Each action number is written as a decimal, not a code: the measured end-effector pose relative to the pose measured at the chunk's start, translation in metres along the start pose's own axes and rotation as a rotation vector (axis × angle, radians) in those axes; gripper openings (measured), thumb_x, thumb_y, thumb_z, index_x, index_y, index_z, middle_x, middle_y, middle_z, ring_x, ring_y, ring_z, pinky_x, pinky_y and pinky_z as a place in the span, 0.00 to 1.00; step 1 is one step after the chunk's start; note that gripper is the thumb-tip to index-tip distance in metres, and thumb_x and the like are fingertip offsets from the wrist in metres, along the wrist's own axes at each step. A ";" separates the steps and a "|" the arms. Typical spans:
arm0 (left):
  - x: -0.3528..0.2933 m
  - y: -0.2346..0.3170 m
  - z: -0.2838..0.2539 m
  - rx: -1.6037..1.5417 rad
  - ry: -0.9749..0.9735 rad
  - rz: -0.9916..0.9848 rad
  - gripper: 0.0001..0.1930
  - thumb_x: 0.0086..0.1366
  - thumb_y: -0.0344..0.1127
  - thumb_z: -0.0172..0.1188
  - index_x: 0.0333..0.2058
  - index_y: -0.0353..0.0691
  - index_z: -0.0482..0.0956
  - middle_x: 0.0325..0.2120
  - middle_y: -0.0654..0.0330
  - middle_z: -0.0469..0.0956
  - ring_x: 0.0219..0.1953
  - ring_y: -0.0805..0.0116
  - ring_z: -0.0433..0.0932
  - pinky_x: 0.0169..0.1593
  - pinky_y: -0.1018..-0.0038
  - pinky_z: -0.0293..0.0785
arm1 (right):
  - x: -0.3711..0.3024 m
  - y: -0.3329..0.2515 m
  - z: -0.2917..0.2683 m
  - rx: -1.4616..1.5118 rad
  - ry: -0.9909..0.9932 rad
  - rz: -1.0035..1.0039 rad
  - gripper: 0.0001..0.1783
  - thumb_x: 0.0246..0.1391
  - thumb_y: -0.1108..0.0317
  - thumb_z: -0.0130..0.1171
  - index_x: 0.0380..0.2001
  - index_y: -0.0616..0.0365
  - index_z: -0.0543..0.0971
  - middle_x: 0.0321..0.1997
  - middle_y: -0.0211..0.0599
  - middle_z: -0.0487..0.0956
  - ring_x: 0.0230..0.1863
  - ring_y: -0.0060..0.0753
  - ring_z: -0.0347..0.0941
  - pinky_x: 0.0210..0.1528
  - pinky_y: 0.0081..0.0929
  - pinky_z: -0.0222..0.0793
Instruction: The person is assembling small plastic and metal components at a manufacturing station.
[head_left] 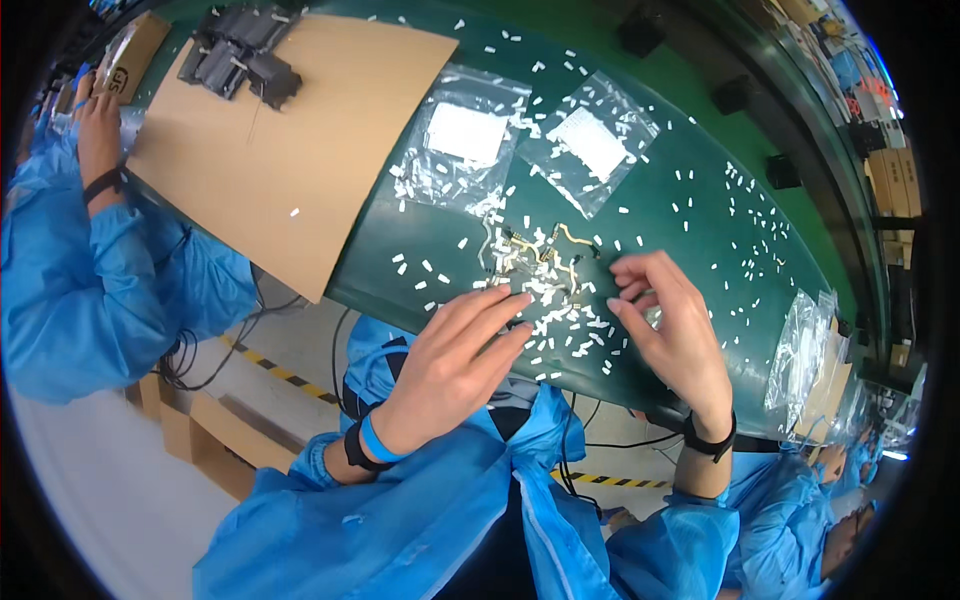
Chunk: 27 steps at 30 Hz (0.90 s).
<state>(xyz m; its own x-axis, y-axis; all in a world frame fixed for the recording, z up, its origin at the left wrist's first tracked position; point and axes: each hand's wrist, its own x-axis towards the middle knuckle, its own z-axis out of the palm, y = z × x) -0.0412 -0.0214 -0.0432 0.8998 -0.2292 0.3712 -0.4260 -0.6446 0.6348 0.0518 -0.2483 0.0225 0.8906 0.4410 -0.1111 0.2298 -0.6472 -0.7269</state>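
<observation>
Left hand (455,365) flat, fingers spread open, pressing the pile of small white chips (560,320) on the smooth green belt (700,230); thin gold strips (530,255) just beyond the pile; right hand (670,335) curled, fingertips pinching one chip.

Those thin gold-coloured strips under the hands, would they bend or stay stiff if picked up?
The thin gold-coloured strips curve and kink on the green belt, so they probably flex easily. They look flat and slight, so likely very light and easily creased. The left hand and right hand use fingertips only.
</observation>
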 end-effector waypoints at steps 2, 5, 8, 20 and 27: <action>0.005 0.000 0.000 -0.009 -0.013 0.003 0.13 0.53 0.25 0.68 0.39 0.34 0.83 0.51 0.54 0.79 0.57 0.54 0.75 0.55 0.61 0.72 | 0.011 -0.004 0.005 -0.006 0.013 -0.013 0.13 0.53 0.81 0.62 0.42 0.63 0.77 0.36 0.40 0.74 0.34 0.37 0.75 0.37 0.29 0.74; 0.007 -0.005 0.000 -0.007 -0.014 0.030 0.12 0.52 0.25 0.68 0.38 0.35 0.83 0.49 0.54 0.79 0.56 0.54 0.75 0.54 0.62 0.72 | 0.027 -0.001 0.012 -0.090 -0.014 -0.053 0.10 0.54 0.80 0.61 0.40 0.62 0.77 0.33 0.40 0.72 0.32 0.37 0.74 0.35 0.30 0.72; 0.012 -0.010 -0.003 0.025 0.015 0.031 0.12 0.52 0.25 0.68 0.37 0.36 0.84 0.49 0.56 0.80 0.54 0.55 0.76 0.51 0.63 0.72 | 0.035 0.008 0.017 -0.078 -0.044 -0.114 0.07 0.55 0.80 0.60 0.37 0.61 0.77 0.33 0.39 0.72 0.31 0.38 0.74 0.34 0.30 0.71; 0.054 -0.004 -0.021 -0.302 0.133 -0.154 0.20 0.52 0.23 0.70 0.46 0.36 0.82 0.44 0.55 0.78 0.43 0.57 0.76 0.45 0.68 0.73 | 0.007 -0.024 0.003 0.022 0.267 -0.034 0.05 0.55 0.83 0.57 0.34 0.64 0.74 0.34 0.36 0.74 0.31 0.28 0.69 0.31 0.23 0.63; 0.062 -0.011 -0.016 -0.451 0.148 -0.161 0.16 0.56 0.23 0.69 0.45 0.36 0.83 0.40 0.55 0.80 0.38 0.61 0.79 0.41 0.69 0.76 | -0.005 -0.043 0.028 0.368 0.356 0.050 0.05 0.59 0.84 0.54 0.36 0.64 0.73 0.37 0.38 0.74 0.37 0.24 0.70 0.40 0.20 0.67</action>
<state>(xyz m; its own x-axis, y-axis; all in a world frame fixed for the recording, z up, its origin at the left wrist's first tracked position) 0.0178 -0.0169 -0.0162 0.9486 -0.0253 0.3156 -0.3100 -0.2763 0.9097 0.0268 -0.2053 0.0350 0.9901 0.1346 0.0396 0.0876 -0.3723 -0.9240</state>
